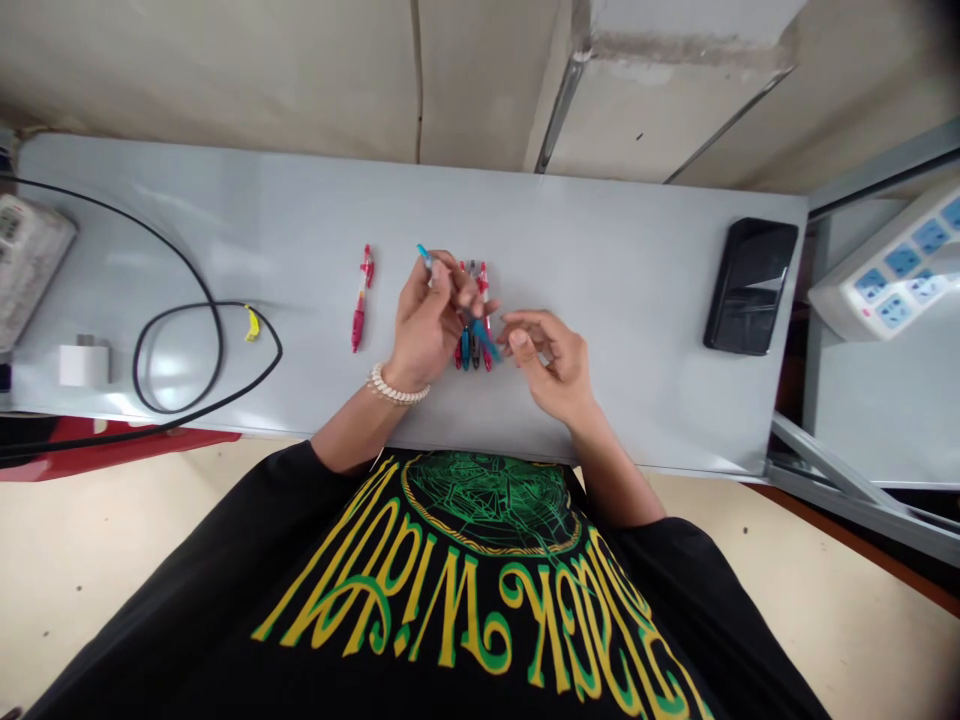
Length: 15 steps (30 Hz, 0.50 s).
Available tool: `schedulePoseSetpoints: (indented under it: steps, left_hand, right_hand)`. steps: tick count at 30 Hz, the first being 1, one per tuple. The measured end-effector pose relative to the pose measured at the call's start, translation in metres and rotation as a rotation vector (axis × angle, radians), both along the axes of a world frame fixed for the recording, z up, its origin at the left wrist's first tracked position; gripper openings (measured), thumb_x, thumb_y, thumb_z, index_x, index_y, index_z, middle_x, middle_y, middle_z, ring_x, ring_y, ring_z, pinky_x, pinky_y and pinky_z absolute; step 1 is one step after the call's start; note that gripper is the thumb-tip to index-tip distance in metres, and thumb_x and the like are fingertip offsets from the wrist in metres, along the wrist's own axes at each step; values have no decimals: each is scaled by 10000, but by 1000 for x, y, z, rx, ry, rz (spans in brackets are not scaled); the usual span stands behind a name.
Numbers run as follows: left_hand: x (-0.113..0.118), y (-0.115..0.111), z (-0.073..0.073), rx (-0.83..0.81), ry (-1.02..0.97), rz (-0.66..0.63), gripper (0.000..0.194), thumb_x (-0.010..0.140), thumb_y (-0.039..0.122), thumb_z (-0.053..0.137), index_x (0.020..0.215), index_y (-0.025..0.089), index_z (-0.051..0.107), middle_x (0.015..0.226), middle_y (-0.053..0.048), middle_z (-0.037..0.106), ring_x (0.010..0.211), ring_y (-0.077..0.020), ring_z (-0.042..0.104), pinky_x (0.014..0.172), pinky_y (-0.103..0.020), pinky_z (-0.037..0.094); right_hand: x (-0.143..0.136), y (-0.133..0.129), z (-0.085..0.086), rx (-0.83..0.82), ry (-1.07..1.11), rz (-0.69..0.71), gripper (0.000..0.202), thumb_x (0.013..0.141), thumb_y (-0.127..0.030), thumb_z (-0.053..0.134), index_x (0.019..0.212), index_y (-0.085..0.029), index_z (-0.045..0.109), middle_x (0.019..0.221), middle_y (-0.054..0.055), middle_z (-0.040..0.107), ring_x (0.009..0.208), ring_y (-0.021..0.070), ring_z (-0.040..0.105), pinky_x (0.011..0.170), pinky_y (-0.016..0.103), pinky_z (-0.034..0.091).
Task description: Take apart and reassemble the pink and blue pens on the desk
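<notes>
Near the left edge of the surface [637,260], a white adapter [84,364] and a looped black cable [216,303] are placed. A red pen [361,308] is laid apart, midway between front and back edges. A blue pen [484,340] is grasped, tilted, in the grip of the left hand [426,330], above a row of pens [475,352]. The grip of the right hand [551,362] is released, fingers curved; contact with the blue pen cannot be determined. A black device [751,287] is positioned near the right edge.
</notes>
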<state>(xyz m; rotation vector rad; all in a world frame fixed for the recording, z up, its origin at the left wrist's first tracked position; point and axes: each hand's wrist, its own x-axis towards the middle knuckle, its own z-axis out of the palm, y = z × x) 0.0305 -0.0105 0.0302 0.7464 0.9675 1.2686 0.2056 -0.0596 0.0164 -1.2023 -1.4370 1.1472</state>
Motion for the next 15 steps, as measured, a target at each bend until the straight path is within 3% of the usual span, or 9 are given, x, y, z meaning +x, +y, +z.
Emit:
schedulePoseSetpoints:
  steps: [3, 5, 11, 15]
  left_hand:
    - [-15, 8, 7, -108, -41, -3, 656, 887, 922, 503, 898, 269, 564, 560, 66, 235, 456, -104, 370, 508, -291, 430]
    - [-30, 13, 8, -168, -15, -26, 716, 887, 963, 399, 889, 264, 555, 525, 68, 134, 432, -105, 321, 500, -302, 375]
    - [-63, 20, 7, -175, 54, -84, 563, 846, 857, 606, 931, 301, 640, 453, 40, 298, 463, -164, 476, 465, -335, 376]
    - [-66, 20, 16, -208, 89, -78, 579, 836, 879, 592, 884, 304, 639, 455, 44, 273, 411, -139, 400, 419, -323, 338]
  right_hand:
    - [3, 2, -1, 68, -69, -79, 366, 1022, -551, 647, 1210, -238, 667, 1005, 43, 769, 844, 151, 724, 677, 284, 585]
    - [6, 3, -3, 81, -105, -114, 328, 1033, -534, 635, 1183, -244, 665, 948, 28, 754, 813, 148, 703, 680, 290, 578]
    - [8, 3, -10, 155, -194, -94, 236, 1055, -445, 612, 1177, -245, 646, 897, -3, 736, 754, 128, 670, 687, 282, 556]
    - [6, 3, -13, 195, -258, -29, 230, 1059, -421, 603, 1188, -238, 652, 919, 8, 744, 753, 130, 663, 692, 281, 548]
